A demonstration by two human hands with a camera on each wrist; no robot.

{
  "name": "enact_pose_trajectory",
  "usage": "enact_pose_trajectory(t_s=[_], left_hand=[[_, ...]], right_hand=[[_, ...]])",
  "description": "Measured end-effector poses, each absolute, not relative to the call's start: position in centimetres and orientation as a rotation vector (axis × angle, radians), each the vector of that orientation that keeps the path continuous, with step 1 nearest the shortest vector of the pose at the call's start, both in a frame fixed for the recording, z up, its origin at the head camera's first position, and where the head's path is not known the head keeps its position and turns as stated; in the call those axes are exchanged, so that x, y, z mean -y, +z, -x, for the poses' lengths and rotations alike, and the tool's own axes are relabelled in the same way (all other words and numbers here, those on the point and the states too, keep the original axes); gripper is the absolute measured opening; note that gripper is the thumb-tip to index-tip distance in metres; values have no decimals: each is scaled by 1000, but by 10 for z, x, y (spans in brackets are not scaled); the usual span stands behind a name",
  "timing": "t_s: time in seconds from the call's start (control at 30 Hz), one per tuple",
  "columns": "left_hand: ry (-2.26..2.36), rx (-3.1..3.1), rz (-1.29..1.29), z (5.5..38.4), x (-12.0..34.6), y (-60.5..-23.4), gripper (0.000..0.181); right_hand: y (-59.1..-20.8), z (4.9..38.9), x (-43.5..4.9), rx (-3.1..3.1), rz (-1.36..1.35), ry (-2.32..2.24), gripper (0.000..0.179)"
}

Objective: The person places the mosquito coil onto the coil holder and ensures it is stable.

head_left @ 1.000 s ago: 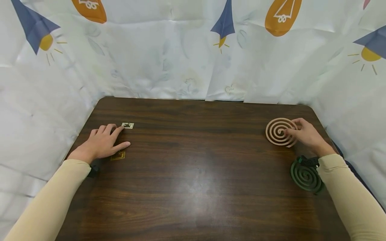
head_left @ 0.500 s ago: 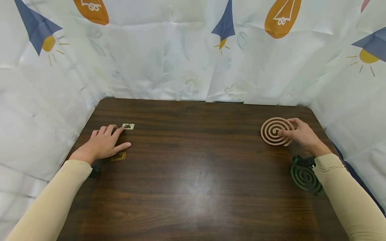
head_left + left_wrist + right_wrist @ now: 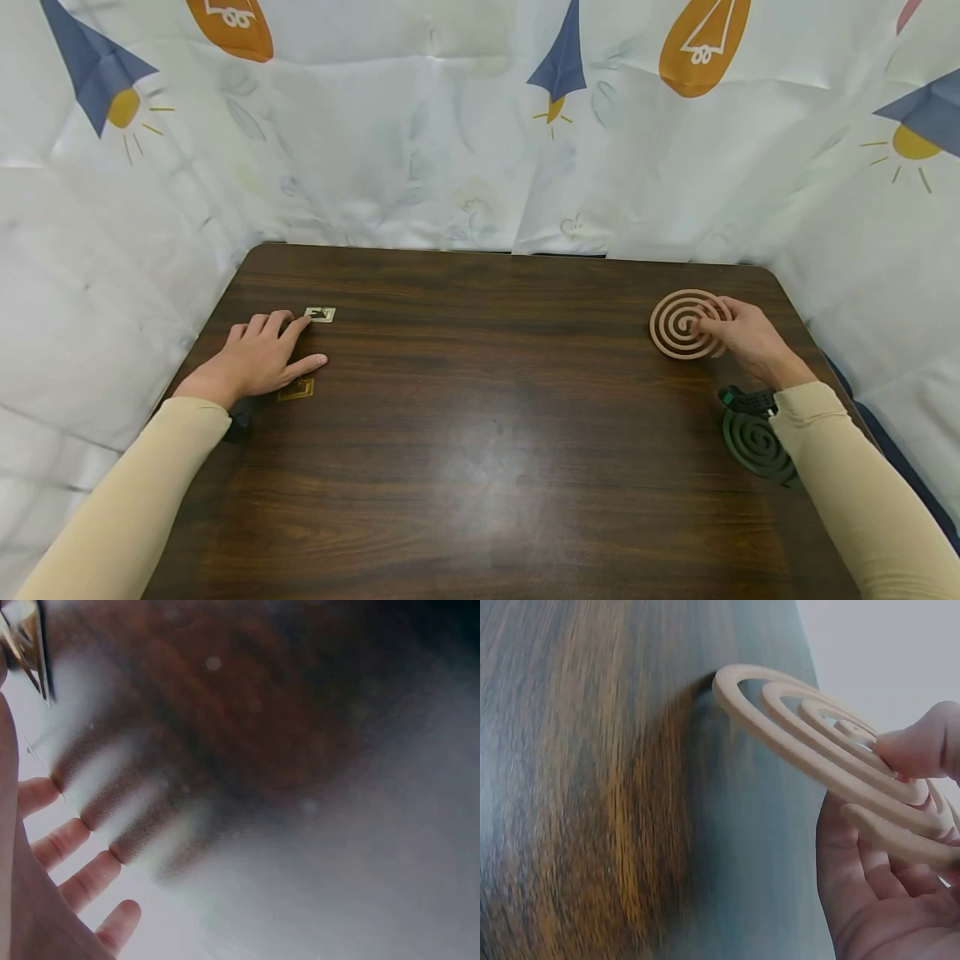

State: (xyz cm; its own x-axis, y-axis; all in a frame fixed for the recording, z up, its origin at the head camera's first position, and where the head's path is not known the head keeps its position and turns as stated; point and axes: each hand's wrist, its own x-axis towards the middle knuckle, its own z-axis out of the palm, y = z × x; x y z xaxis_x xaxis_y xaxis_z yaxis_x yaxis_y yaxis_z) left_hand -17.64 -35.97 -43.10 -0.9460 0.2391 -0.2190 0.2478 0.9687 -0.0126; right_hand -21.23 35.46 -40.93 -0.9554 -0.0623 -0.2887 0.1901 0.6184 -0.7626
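Note:
My right hand [image 3: 753,337] pinches a tan mosquito coil [image 3: 670,337] between thumb and fingers at the table's right side. In the right wrist view the coil [image 3: 780,742] is tilted, its outer ring raised off the wood, thumb [image 3: 919,746] near its centre. A dark green mosquito coil [image 3: 753,446] lies nearer, partly under the right wrist and sleeve. My left hand [image 3: 258,358] rests palm down at the left, fingers spread. Its index fingertip is right at a small silver metal plate [image 3: 322,314]. A gold-coloured metal plate [image 3: 298,389] lies below the thumb, partly hidden by the hand.
The dark wood-grain table [image 3: 480,400] fills the space between the hands. White printed cloth [image 3: 465,150] hangs behind it and along both sides. Black bands [image 3: 750,401] sit at the wrists.
My right hand has lifted the tan coil slightly and shifted it a little to the left. The left hand and the two metal plates have stayed in place.

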Motion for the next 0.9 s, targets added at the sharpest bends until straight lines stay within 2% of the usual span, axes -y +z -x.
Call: enact_pose_trajectory(t_s=[0.27, 0.9], left_hand=[[-72, -2897, -363, 175, 359, -429, 89], [-36, -2907, -363, 175, 361, -432, 90]], right_hand=[[-407, 213, -351, -2522, -165, -1310, 60], [-402, 215, -334, -2511, -167, -1404, 45]])
